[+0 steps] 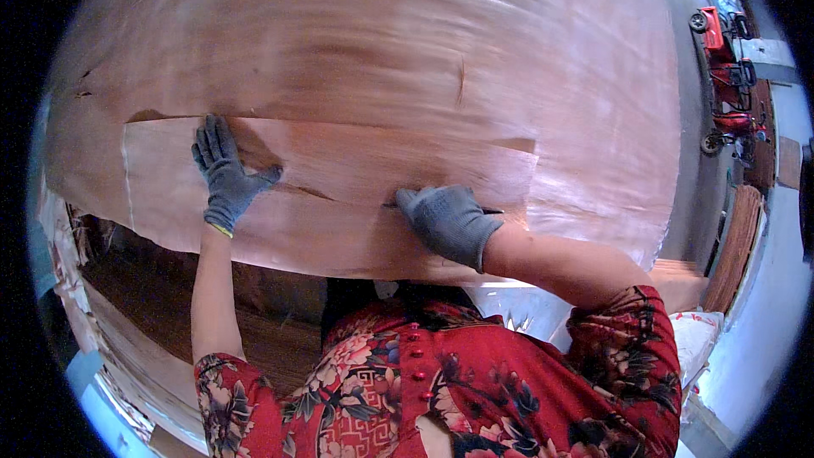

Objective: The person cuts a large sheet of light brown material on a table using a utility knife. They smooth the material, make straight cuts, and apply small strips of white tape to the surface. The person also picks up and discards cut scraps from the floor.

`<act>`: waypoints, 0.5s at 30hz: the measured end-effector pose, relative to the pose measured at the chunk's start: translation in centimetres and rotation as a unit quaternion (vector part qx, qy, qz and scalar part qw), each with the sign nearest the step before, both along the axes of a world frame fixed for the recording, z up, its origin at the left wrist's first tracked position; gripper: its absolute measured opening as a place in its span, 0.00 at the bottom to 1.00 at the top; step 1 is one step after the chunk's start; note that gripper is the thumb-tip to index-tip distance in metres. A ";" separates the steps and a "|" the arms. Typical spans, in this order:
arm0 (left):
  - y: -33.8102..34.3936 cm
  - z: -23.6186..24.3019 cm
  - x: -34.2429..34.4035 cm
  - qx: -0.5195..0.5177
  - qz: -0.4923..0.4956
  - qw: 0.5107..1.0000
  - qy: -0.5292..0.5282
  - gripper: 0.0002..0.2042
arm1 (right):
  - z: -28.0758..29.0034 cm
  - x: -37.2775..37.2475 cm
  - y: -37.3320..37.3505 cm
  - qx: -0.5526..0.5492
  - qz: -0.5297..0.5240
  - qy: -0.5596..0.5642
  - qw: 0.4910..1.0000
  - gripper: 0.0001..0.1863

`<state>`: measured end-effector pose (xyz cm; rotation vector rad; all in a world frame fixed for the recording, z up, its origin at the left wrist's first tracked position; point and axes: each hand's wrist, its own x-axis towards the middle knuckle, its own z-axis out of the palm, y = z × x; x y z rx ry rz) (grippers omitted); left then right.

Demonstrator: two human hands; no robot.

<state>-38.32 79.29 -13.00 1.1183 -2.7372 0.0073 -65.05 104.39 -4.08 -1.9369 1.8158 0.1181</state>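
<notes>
A person in a red floral shirt (509,373) leaned over a broad sheet of reddish-brown veneer (356,42), where a smaller veneer strip (356,242) lay along the near edge. The gloved left hand (227,176) pressed flat on the strip's left part, fingers together and thumb spread. The gloved right hand (449,220) curled around a slim dark tool (491,210) over the strip's right half. A red wheeled vehicle (731,76) stood at far right.
</notes>
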 end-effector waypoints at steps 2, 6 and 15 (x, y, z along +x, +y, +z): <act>0.1 0.0 -0.2 0.005 0.000 1.000 -0.006 0.63 | -0.8 -0.9 0.3 -0.003 0.015 0.003 1.000 0.06; 0.1 0.2 0.1 -0.002 -0.005 1.000 -0.005 0.62 | 0.1 -4.0 2.0 0.030 0.021 0.020 0.999 0.05; 0.9 0.4 -0.7 0.021 0.014 1.000 0.008 0.64 | 1.4 -14.5 10.8 0.054 -0.030 0.131 0.989 0.10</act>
